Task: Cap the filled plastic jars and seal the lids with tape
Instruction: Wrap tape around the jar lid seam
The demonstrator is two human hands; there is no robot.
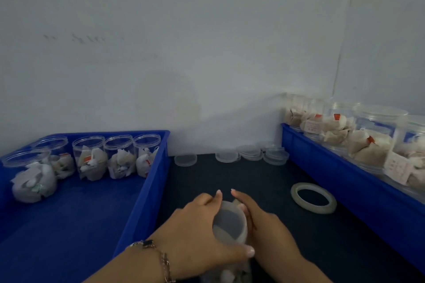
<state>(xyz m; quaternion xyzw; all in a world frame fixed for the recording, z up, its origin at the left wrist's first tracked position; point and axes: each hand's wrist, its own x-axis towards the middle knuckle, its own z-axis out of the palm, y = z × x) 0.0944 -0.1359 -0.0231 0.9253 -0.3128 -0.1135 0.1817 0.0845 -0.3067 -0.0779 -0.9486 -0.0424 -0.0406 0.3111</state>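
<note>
A clear plastic jar with a translucent lid on top stands on the dark table near the front edge. My left hand grips the lid from the left, thumb curled round its near side. From the right, my right hand holds the jar and lid, fingers wrapped round its side. A roll of clear tape lies flat on the table to the right of my hands. Several loose lids sit in a row by the wall.
A blue bin on the left holds several open filled jars along its back. Along the right edge a second blue bin carries capped filled jars. A white wall stands close behind the table.
</note>
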